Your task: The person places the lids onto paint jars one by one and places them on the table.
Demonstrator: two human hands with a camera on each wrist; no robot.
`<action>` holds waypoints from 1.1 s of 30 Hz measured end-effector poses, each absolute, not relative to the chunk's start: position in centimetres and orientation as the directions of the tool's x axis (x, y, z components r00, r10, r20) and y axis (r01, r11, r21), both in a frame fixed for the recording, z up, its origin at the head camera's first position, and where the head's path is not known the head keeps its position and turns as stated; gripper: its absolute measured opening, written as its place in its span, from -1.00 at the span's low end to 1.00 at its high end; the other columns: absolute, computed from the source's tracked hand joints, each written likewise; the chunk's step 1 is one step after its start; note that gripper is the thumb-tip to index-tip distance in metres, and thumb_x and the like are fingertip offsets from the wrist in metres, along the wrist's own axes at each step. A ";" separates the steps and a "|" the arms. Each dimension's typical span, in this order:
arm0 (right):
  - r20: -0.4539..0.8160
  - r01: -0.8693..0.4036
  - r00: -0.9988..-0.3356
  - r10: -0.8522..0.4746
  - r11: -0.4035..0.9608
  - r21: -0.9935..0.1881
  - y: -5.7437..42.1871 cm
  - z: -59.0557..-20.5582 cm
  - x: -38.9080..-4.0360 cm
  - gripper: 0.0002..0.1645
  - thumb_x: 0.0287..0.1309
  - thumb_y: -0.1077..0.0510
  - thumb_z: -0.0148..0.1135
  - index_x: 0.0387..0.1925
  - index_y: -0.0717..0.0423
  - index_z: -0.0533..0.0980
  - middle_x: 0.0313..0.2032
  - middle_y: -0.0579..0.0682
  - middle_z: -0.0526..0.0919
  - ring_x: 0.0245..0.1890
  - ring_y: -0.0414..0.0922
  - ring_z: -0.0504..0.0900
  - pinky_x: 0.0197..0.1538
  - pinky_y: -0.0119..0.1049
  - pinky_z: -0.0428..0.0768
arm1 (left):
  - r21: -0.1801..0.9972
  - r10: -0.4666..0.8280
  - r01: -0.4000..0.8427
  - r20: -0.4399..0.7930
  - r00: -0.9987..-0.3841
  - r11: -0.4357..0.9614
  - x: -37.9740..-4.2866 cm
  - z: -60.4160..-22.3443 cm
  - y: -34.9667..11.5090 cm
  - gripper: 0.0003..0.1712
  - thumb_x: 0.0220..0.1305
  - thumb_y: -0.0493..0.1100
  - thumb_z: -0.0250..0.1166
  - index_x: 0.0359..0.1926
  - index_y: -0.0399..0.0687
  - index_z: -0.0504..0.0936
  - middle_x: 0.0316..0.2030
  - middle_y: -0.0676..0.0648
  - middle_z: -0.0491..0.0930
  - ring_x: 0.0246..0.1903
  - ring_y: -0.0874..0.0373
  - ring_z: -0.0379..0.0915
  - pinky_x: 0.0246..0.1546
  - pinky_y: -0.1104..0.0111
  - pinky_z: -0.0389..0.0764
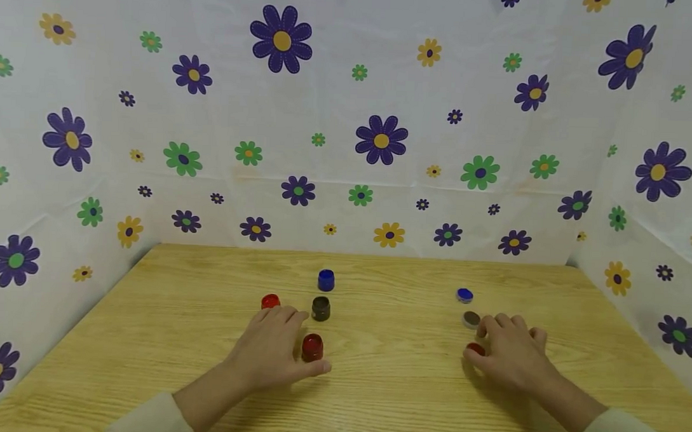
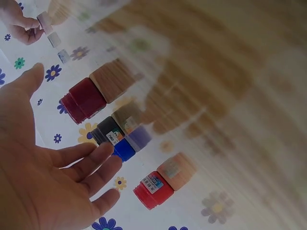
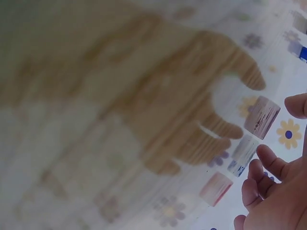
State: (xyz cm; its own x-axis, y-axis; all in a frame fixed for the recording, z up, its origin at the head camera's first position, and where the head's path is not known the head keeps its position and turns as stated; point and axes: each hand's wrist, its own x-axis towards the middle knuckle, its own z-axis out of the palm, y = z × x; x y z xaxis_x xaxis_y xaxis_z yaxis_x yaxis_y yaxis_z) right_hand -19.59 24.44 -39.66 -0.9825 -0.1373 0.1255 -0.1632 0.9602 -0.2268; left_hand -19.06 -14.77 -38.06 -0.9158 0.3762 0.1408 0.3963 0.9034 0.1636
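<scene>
Bright-red jar (image 2: 158, 193): label (image 2: 152, 183) visible from left wrist; hidden from head.

Glossy wooden table (image 1: 385, 395), shiny jars (image 1: 321, 309), creased backdrop (image 1: 321, 104)

My left hand (image 2: 53, 177): palm in view, fingers (image 2: 108, 175) extended, thumb (image 2: 31, 79) apart from them.
Dark red jar (image 2: 85, 99): ridged neck bare, seen past the gap between thumb and fingers.
Black jar (image 2: 106, 129): labeled, partly behind my fingers; contact unclear.
Blue jar (image 2: 125, 150): seen just beside the black one.
Red jar (image 2: 156, 187): labeled, apart from the others.
My right hand (image 2: 19, 24): upper corner, beside small pale pieces (image 2: 54, 40); grip too small to tell.
Table (image 2: 273, 105): glossy wood, mirroring the jars.
Cloth (image 2: 43, 115): white, flower-printed.
</scene>
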 end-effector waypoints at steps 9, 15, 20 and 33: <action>0.077 -0.176 -0.983 -0.166 0.974 -0.144 24.4 -39.6 -19.5 -0.57 0.02 -0.25 0.28 -0.29 -0.03 0.43 -0.31 -0.08 0.48 -0.21 0.01 0.36 -0.14 0.14 0.18 | 0.174 0.434 0.457 0.155 -0.888 0.872 -19.3 -38.6 -15.1 -0.25 -0.03 0.39 0.36 -0.19 -0.22 0.64 -0.28 -0.05 0.61 -0.22 0.07 0.49 -0.11 0.11 0.56; 0.071 -0.174 -0.984 -0.166 0.976 -0.133 24.6 -39.7 -19.3 -0.62 0.01 -0.22 0.28 -0.35 -0.05 0.43 -0.34 -0.09 0.49 -0.21 -0.01 0.39 -0.09 0.19 0.20 | 0.189 0.462 0.482 0.141 -0.876 0.856 -19.6 -38.9 -15.0 -0.58 -0.03 0.15 0.34 -0.40 -0.10 0.54 -0.48 0.07 0.46 -0.45 0.24 0.30 -0.43 0.34 0.44; 0.064 -0.197 -0.980 -0.190 0.969 -0.146 24.6 -39.9 -19.4 -0.62 0.03 -0.21 0.29 -0.34 -0.04 0.45 -0.30 -0.08 0.53 -0.19 -0.02 0.41 -0.08 0.12 0.29 | 0.227 0.452 0.461 0.096 -0.887 0.858 -19.7 -39.1 -14.9 -0.64 0.02 0.09 0.34 -0.38 -0.10 0.53 -0.47 0.06 0.43 -0.47 0.24 0.29 -0.43 0.33 0.43; 0.099 -0.278 -0.960 -0.260 0.923 -0.266 24.1 -40.0 -20.0 -0.66 0.05 -0.16 0.34 -0.39 -0.05 0.44 -0.43 -0.16 0.42 -0.26 -0.12 0.36 -0.19 -0.16 0.32 | 0.301 0.456 0.452 0.061 -0.888 0.840 -20.4 -39.2 -14.1 -0.64 0.03 0.04 0.33 -0.31 -0.14 0.54 -0.42 0.04 0.46 -0.44 0.22 0.33 -0.42 0.35 0.46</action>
State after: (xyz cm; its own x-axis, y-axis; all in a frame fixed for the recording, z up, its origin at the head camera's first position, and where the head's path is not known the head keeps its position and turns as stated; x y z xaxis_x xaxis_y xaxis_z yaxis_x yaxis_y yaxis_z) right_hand -19.96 24.07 -40.04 -0.9604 -0.2604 0.0990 -0.2777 0.9232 -0.2658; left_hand -20.38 -14.09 -39.21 -0.8878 0.4562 0.0605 0.4521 0.8398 0.3005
